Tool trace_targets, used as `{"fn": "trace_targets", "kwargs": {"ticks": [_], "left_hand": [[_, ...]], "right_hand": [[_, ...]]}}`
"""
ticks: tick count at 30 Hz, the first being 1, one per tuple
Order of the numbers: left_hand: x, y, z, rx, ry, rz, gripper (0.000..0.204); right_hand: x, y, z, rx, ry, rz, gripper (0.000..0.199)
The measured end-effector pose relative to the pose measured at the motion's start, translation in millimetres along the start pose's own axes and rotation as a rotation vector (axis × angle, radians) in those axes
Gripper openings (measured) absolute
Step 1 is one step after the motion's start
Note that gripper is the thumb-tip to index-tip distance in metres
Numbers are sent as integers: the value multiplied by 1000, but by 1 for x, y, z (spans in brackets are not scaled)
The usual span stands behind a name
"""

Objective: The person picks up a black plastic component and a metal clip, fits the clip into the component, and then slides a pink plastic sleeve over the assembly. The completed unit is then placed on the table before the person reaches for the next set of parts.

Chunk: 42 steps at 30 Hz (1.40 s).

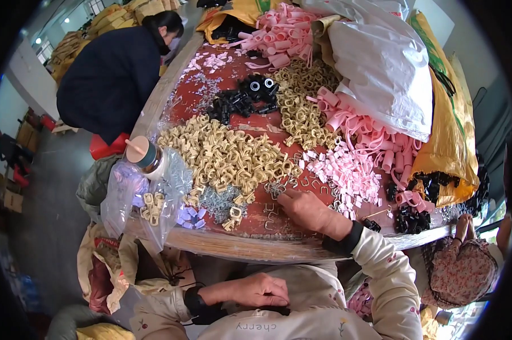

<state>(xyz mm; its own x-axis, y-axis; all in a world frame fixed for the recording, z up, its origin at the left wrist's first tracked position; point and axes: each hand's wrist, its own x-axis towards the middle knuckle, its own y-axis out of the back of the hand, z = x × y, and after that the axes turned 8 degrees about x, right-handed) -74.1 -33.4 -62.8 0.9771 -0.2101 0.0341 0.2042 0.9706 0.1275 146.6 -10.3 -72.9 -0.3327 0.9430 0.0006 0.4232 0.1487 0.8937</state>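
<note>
On the red tabletop (247, 224), my right hand (310, 211) reaches in with its fingers bent together. Its fingertips touch down beside a small clump of grey metal pieces (274, 187); whatever they pinch is too small to make out. Thin U-shaped wire clips (269, 218) lie scattered around that hand. To its upper left spreads a heap of beige plastic buckles (222, 150), and to its upper right a pile of small pink plastic pieces (347, 173). My left hand (260, 290) rests curled over my lap, below the table edge, its palm hidden.
At the left corner stand a wooden-lidded jar (148, 158) and a clear plastic bag (120, 195). Pink tubular parts (375, 133), black parts (239, 102), a white sack (381, 68) and a yellow sack (451, 141) crowd the table. One person (114, 73) bends at left; another sits at right.
</note>
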Motion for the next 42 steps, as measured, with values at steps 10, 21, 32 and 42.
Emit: {"fn": "trace_targets", "kwargs": {"ticks": [10, 21, 32, 42], "left_hand": [[-32, -13, -11, -32, -73, 192, 31], [3, 20, 12, -764, 31, 948, 25], [51, 46, 7, 283, 25, 1001, 9], [67, 41, 14, -499, 155, 946, 5]], "right_hand": [[7, -6, 6, 7, 1, 110, 14], [-27, 28, -33, 720, -98, 73, 9], [-55, 22, -53, 1602, -171, 287, 14], [-73, 29, -51, 722, -16, 535, 10]]}}
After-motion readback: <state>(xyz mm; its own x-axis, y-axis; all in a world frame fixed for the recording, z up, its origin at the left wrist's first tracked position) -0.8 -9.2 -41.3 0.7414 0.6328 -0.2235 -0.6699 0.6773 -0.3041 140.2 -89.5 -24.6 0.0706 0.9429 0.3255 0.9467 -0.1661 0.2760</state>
